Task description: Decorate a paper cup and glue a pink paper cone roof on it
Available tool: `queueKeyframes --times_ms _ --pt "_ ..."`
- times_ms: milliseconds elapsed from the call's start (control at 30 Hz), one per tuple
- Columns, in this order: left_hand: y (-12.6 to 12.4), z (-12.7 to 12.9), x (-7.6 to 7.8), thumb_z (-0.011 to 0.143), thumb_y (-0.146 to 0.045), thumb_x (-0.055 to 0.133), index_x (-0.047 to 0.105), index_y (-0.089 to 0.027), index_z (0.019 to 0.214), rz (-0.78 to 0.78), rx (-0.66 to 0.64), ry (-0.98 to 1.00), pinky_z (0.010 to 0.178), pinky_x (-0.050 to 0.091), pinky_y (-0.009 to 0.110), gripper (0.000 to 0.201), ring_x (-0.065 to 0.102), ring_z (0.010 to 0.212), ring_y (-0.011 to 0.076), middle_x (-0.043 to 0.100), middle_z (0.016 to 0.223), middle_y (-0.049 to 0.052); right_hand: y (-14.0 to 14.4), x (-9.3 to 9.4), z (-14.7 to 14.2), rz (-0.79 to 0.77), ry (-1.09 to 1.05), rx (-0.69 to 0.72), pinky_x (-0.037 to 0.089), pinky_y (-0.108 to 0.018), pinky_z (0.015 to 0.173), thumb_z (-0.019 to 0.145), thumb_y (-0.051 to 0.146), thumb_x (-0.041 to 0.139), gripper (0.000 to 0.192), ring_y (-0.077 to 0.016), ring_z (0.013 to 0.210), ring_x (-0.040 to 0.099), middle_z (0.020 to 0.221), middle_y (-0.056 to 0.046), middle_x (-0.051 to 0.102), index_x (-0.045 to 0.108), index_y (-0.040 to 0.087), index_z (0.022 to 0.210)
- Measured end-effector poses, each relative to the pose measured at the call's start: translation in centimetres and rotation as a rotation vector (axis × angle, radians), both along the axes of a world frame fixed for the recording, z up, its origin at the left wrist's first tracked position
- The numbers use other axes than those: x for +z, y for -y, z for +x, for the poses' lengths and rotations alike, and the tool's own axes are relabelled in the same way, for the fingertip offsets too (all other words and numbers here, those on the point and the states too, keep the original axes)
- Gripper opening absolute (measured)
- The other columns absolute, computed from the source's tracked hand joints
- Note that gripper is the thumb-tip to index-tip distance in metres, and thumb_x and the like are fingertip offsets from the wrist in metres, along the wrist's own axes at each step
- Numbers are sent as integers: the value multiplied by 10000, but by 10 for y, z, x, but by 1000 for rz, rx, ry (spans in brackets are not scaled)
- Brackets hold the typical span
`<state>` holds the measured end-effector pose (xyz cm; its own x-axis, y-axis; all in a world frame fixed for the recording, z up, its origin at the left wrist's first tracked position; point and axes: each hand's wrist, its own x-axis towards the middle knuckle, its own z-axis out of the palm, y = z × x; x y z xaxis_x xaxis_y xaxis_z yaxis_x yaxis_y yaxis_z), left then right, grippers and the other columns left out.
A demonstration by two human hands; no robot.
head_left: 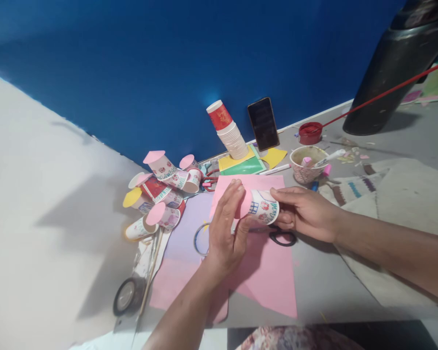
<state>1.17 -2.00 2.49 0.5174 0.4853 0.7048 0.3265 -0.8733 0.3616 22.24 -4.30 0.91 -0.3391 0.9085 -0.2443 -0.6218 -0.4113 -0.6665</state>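
Note:
A white paper cup (264, 208) lies tilted on its side between my hands, above the pink sheets. Blue window lines, red flowers and green marks are drawn on it. My right hand (302, 209) grips the cup near its open rim, thumb on top and fingers below. At the cup's other end is a pink paper cone (244, 203). Against this cone my left hand (228, 226) is pressed, fingers together and thumb underneath. Black-handled scissors (282, 238) lie just below the cup, partly hidden. Pink paper (266, 282) spreads beneath both hands.
Several decorated cups with paper tops (162, 165) are piled at left. Behind stand a cup stack (233, 138) and a phone (263, 124). A marker-filled bowl (302, 170), red paint pot (310, 133) and black bottle (387, 78) stand right. Tape (126, 296) lies front left.

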Motion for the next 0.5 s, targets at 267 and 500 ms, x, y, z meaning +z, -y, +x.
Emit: queueKeyframes --times_ms 267,500 --pt "1 0 -2 1055 -192 551 453 -239 1587 -7 23 6 1254 436 483 543 477 1528 267 559 1588 139 1 1 0 -11 -8 -3 372 -222 460 754 474 901 401 -87 436 407 454 43 492 672 146 740" --pt "2 0 -4 1041 -170 565 451 -246 1593 -12 37 13 1259 431 477 569 492 1516 262 560 1592 128 1 1 0 -31 3 -3 361 -225 444 736 490 906 407 -94 434 403 454 47 484 671 158 749"
